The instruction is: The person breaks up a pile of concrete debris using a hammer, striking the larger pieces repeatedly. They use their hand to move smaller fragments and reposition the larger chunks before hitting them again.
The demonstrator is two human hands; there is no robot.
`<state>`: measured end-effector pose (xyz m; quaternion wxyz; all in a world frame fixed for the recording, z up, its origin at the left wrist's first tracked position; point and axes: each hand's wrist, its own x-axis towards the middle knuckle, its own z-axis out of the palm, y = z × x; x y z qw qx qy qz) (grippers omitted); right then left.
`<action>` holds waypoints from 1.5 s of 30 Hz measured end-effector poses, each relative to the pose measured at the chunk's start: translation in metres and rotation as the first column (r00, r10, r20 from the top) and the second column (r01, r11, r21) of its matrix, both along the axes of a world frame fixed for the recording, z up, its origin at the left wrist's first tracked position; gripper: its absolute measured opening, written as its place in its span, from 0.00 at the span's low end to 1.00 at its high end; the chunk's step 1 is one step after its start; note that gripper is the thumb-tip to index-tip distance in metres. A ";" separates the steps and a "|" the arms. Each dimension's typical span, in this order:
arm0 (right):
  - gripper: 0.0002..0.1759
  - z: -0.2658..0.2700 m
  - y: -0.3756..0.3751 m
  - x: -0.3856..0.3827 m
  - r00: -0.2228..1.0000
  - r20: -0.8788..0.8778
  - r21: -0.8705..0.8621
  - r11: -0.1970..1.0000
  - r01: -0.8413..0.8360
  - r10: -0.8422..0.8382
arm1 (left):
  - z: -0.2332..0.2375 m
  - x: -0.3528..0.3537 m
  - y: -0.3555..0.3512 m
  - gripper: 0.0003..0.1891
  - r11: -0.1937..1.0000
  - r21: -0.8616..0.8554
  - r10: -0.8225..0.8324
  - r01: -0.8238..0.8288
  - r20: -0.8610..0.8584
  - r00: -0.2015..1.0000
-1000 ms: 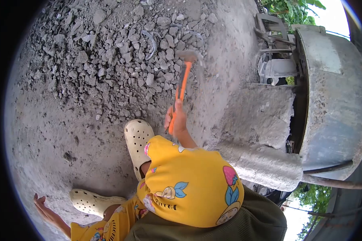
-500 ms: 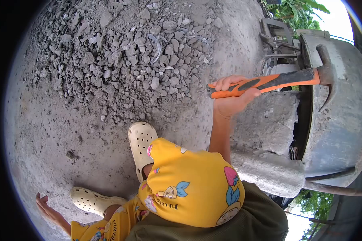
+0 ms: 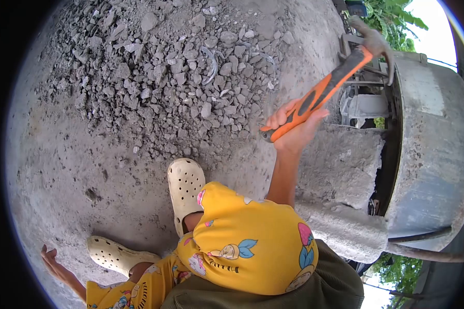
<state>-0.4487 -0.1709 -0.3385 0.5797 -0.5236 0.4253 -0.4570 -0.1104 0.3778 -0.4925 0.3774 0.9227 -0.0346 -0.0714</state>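
An orange and black claw hammer (image 3: 327, 87) is gripped near the end of its handle by my right hand (image 3: 296, 126). The handle slants up to the right, and the metal head (image 3: 375, 42) is raised in front of the drum and some metal frames. My left hand (image 3: 56, 265) is at the lower left over the grey ground, holding nothing, with its fingers apart. Below the hammer lies a rough concrete block (image 3: 340, 165). Broken grey rubble (image 3: 165, 77) is heaped to the left of the hammer.
A large worn metal drum (image 3: 433, 154) stands at the right, with metal bars (image 3: 428, 252) at its lower side. A rounded concrete edge (image 3: 345, 232) runs beneath the block. My feet in cream clogs (image 3: 185, 188) stand below the rubble. Green plants (image 3: 392, 20) show at the top right.
My right hand has tilted the hammer, and its head has swung upward and to the left. The view has shifted slightly. My left hand remains low at the left.
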 end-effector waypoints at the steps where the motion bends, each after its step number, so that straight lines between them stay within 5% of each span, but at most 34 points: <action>1: 0.42 0.018 -0.008 0.009 1.000 0.021 -0.156 0.988 -0.013 0.017 | 0.001 -0.002 -0.004 0.25 0.999 0.033 0.017 -0.017 -0.007 1.000; 4: 0.44 0.029 -0.023 0.027 0.983 0.071 -0.506 0.843 0.181 -0.169 | 0.017 -0.014 -0.039 0.26 0.992 0.108 0.066 -0.059 -0.065 0.996; 7: 0.38 -0.059 -0.013 0.002 0.981 -0.069 -0.453 0.882 0.129 -0.179 | 0.006 -0.011 -0.037 0.26 0.998 -0.044 -0.051 0.050 -0.019 0.999; 9: 0.34 -0.137 0.014 -0.024 0.934 -0.348 -0.014 0.997 0.074 -0.074 | 0.003 -0.007 -0.036 0.26 0.999 -0.039 -0.035 0.033 -0.044 0.998; 11: 0.35 -0.145 0.030 -0.018 0.910 -0.400 0.546 0.826 0.141 0.109 | 0.003 -0.001 -0.028 0.27 1.000 -0.020 -0.008 0.007 -0.043 0.999; 14: 0.37 -0.130 0.040 -0.015 0.977 -0.209 0.572 0.815 0.086 0.043 | -0.001 0.003 0.002 0.26 0.999 0.006 0.035 -0.035 -0.016 0.999; 20: 0.42 -0.001 -0.001 0.012 0.999 -0.046 0.001 1.000 0.012 -0.012 | -0.003 -0.006 0.003 0.25 0.998 -0.015 0.059 -0.058 0.030 0.998; 25: 0.40 -0.005 -0.010 0.015 0.992 0.062 -0.544 0.829 0.128 -0.112 | -0.002 -0.002 -0.029 0.26 1.000 0.025 -0.009 0.011 -0.075 0.997; 27: 0.37 -0.076 0.012 -0.007 0.994 0.018 -0.406 0.908 0.103 -0.105 | -0.001 -0.001 -0.036 0.26 1.000 0.008 0.011 -0.010 -0.096 0.995; 28: 0.35 -0.116 0.032 -0.026 0.981 -0.184 -0.239 0.971 0.021 -0.067 | 0.000 -0.002 -0.041 0.26 1.000 0.001 0.023 -0.023 -0.108 0.994; 30: 0.35 -0.155 0.058 -0.034 0.833 -0.530 0.388 0.919 0.070 0.160 | 0.004 -0.003 -0.045 0.26 0.999 -0.011 0.045 -0.047 -0.127 0.991; 34: 0.37 -0.146 0.064 -0.030 0.924 -0.354 0.535 0.842 0.070 0.148 | 0.001 -0.001 -0.016 0.26 1.000 0.012 0.008 -0.008 -0.039 0.999; 36: 0.39 -0.109 0.050 -0.026 0.962 -0.257 0.512 0.858 0.054 0.093 | -0.014 0.006 0.009 0.26 0.999 -0.036 0.023 -0.024 -0.033 0.999; 40: 0.42 -0.014 0.001 -0.009 0.992 -0.107 0.082 0.993 0.080 -0.071 | -0.020 0.000 0.013 0.25 0.999 -0.043 0.003 -0.004 -0.038 0.999; 45: 0.42 0.032 -0.040 -0.003 0.960 0.063 -0.448 0.852 0.273 -0.274 | -0.020 0.005 -0.012 0.25 0.998 -0.034 -0.053 0.051 -0.049 0.997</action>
